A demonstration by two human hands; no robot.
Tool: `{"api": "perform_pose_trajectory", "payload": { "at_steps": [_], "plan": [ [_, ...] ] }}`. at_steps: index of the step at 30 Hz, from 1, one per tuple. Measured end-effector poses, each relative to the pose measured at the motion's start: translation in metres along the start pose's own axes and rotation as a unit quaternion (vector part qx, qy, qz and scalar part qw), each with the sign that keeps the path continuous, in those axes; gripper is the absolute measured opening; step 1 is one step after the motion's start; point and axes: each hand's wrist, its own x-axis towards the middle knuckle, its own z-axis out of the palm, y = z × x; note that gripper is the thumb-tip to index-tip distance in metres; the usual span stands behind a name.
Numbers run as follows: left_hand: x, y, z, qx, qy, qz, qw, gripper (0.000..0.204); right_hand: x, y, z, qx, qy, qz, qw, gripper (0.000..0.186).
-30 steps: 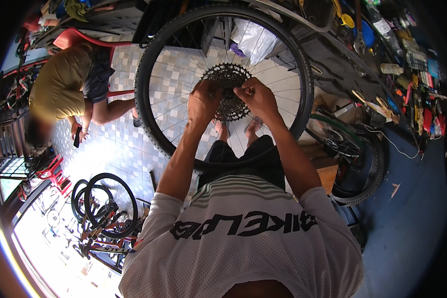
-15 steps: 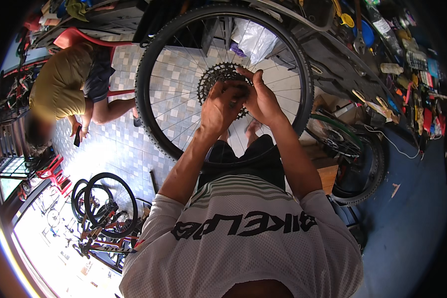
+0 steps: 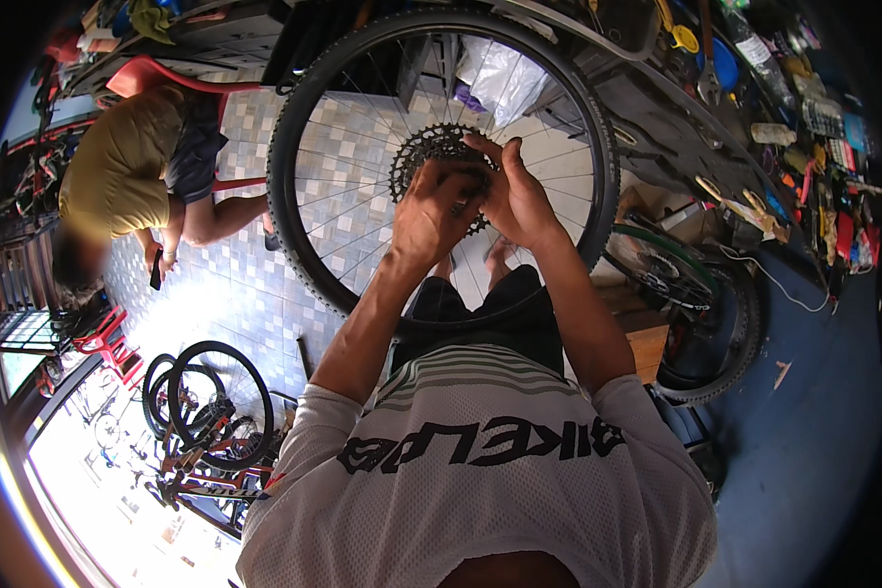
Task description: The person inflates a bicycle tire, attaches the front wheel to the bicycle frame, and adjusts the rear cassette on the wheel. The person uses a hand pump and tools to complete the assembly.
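A bicycle wheel (image 3: 280,186) with a knobby black tyre stands in front of me, its spokes running to a large dark cassette (image 3: 409,162) at the hub. Both my hands meet over the lower right part of the cassette. My left hand (image 3: 435,214) has its fingers curled in close to the other hand; anything small inside them is hidden. Beside it, my right hand (image 3: 521,201) is held with thumb raised and a finger stretched out toward the cassette. Its lower fingers are partly covered by the left hand.
On the left a person (image 3: 118,162) sits bent over on a red chair (image 3: 147,73), holding a dark phone-like object (image 3: 156,270). Bicycles (image 3: 216,412) stand lower left. At right are another wheel (image 3: 720,363), a wooden box (image 3: 647,351) and a tool-covered bench (image 3: 647,118).
My left hand has shifted slightly left and its fingers have moved a little; the right hand stays nearly in place. The seated person's hands and the dark object have moved slightly.
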Motion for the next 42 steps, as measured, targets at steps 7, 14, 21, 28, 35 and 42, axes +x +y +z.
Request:
{"api": "perform_pose_trajectory", "payload": {
  "at_steps": [7,14,21,28,35,42],
  "plan": [
    [0.006,0.008,-0.006,-0.068,0.039,0.007,0.997,0.019,0.001,-0.003,-0.003,-0.005,-0.006,0.010,1.000,0.069],
    [0.002,-0.020,-0.005,-0.239,0.038,-0.225,0.944,0.020,0.001,0.001,-0.002,-0.163,0.022,0.018,0.986,0.046],
    [0.005,-0.024,-0.015,-0.340,-0.035,-0.271,0.900,0.021,0.002,-0.008,0.010,-0.189,0.061,0.049,0.979,0.041],
    [0.006,-0.018,-0.017,-0.233,-0.014,-0.197,0.952,0.018,0.003,-0.008,0.003,-0.182,0.031,0.060,0.981,0.040],
    [0.004,-0.024,-0.011,-0.259,0.024,-0.237,0.936,0.017,0.004,-0.006,0.004,-0.142,0.023,0.032,0.989,0.040],
    [0.009,-0.032,-0.023,-0.416,0.019,-0.339,0.844,0.022,0.001,-0.013,-0.001,-0.171,0.077,0.038,0.982,0.034]
  ]
}}
